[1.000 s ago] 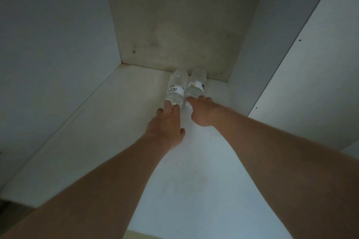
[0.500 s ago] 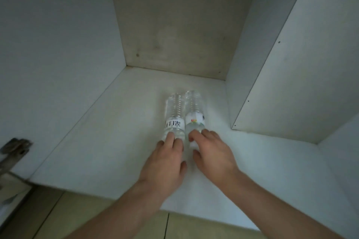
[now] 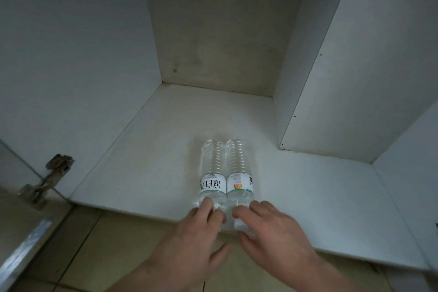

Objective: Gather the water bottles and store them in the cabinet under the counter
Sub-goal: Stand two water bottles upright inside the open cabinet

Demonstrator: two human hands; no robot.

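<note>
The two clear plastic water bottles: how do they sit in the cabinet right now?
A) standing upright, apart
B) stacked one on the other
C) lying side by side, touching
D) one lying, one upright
C: both clear plastic water bottles lie flat on the white cabinet floor, sides touching, cap ends toward the hands.

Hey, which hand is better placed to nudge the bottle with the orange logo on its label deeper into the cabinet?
Right. The right hand already has fingertips on the cap end of the orange-logo bottle, directly behind it. The left hand rests on the neighbouring bottle and would have to cross over.
</note>
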